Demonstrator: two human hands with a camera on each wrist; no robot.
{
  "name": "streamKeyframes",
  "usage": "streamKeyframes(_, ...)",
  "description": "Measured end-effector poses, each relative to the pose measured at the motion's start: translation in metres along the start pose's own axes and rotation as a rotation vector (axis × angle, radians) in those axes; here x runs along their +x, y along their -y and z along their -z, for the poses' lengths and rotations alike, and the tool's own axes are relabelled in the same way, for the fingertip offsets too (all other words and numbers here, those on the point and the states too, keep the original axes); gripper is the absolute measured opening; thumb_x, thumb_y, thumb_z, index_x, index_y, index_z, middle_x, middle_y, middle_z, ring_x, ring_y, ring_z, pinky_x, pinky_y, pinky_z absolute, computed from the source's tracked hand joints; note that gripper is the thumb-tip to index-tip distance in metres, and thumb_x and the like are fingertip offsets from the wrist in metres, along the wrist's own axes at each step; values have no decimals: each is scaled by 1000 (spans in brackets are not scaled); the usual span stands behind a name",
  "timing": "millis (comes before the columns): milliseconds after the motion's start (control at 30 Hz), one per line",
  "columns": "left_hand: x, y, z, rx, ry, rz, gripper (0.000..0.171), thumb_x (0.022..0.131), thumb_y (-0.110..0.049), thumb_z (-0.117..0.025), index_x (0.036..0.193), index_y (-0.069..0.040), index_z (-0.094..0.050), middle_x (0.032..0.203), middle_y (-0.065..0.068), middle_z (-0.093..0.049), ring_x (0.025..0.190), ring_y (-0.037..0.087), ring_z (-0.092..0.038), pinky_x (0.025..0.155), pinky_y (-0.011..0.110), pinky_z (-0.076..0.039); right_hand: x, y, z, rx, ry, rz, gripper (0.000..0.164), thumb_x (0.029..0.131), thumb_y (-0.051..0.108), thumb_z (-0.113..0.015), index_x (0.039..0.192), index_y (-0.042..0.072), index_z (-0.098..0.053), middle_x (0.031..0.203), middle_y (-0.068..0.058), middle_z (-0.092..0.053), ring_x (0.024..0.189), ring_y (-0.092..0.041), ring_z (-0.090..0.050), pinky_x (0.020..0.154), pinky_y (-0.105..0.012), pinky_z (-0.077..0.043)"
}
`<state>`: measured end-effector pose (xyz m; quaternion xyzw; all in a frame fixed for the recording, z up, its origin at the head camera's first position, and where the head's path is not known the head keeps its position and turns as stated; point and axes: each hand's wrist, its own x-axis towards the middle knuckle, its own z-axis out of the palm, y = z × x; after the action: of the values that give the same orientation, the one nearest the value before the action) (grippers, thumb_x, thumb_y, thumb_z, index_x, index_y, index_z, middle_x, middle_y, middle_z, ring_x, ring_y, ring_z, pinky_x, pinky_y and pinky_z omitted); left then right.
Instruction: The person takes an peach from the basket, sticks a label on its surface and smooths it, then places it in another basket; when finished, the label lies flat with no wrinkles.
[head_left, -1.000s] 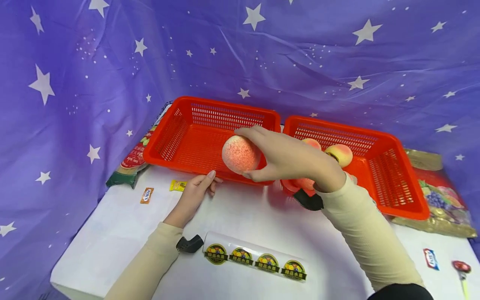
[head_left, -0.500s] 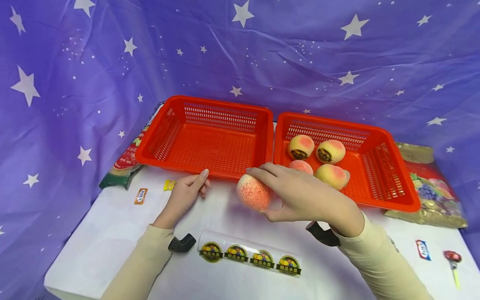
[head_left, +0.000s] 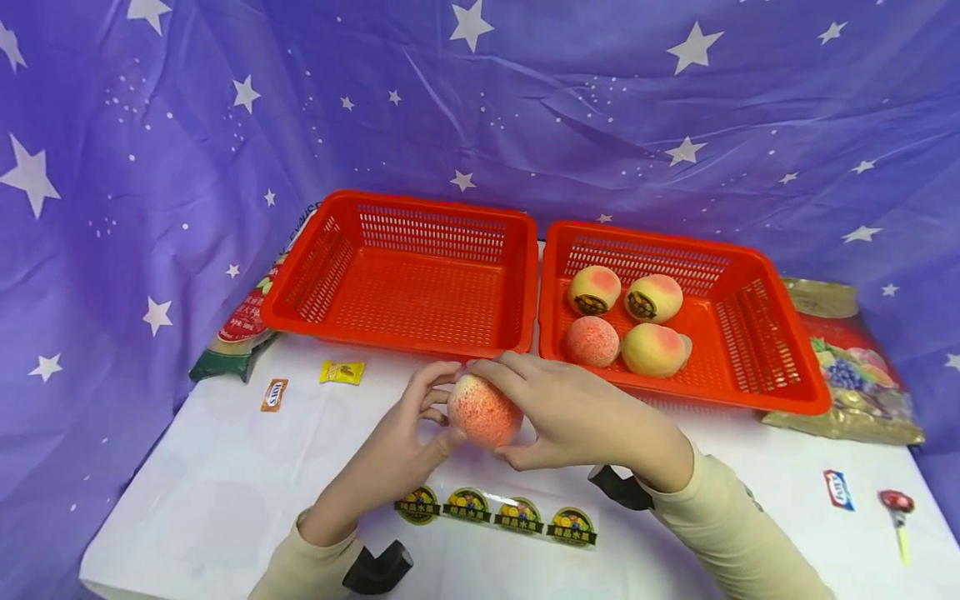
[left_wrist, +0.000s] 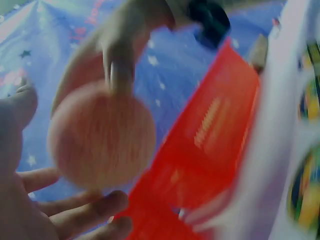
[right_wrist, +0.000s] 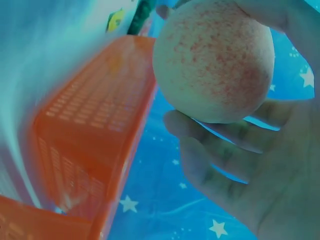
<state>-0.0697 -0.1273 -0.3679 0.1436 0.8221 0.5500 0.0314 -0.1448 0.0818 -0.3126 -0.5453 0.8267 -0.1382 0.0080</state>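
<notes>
A pink-speckled peach [head_left: 484,410] is in my right hand [head_left: 581,408], above the white table in front of the baskets. Its thumb and fingers grip the fruit from the right. My left hand [head_left: 396,450] is at the peach's left side, its fingers spread. In the left wrist view the left thumb [left_wrist: 22,102] stands apart from the peach [left_wrist: 102,137], and the fingertips reach beneath it. Just below the hands lies a strip of round fruit stickers [head_left: 519,517], partly covered by the left wrist.
A red basket [head_left: 397,339] stands behind the hands. The red basket [head_left: 813,367] on the right holds several peaches, some with a dark sticker. Snack bags [head_left: 234,342] flank both baskets. Small wrapped candies [head_left: 342,372] and a lollipop [head_left: 897,502] lie on the table.
My right hand has brought the peach from over the left basket toward me and down. My left hand has moved from the basket's front edge to the peach.
</notes>
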Motion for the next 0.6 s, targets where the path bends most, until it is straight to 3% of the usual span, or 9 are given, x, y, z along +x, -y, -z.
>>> streamKeyframes(167, -1, -30, -12, -106, -27, 138, 80, 75, -30, -71, 134, -27, -16, 123, -4, -46, 103, 12, -50, 85, 36, -42, 2, 3, -5, -33, -23, -10, 76, 68, 47, -66, 131, 16, -36, 114, 8, -48, 103, -7, -48, 87, -28, -43)
streamKeyframes(267, 1, -27, -18, -196, -55, 168, 78, 75, -29, -71, 132, -28, -18, 128, -5, -41, 108, 13, -49, 86, 35, -43, 2, 4, -7, -49, -41, -15, 75, 69, 48, -65, 131, 16, -36, 114, 8, -49, 104, -7, -48, 87, -27, -43)
streamKeyframes(500, 1, -11, -22, -470, -55, 104, 68, 78, -10, -67, 131, -18, -24, 133, 3, -35, 121, 18, -41, 93, 32, -41, -2, 3, -12, -40, -73, -47, 75, 72, 58, -61, 130, 18, -38, 121, 9, -48, 114, -7, -43, 94, -29, -38)
streamKeyframes(600, 1, -5, -22, -541, -60, 73, 68, 77, -5, -67, 130, -15, -25, 132, 7, -36, 119, 21, -42, 92, 34, -42, -2, 3, -13, -10, -86, -56, 72, 73, 58, -60, 130, 20, -38, 124, 11, -46, 117, -6, -41, 97, -30, -35)
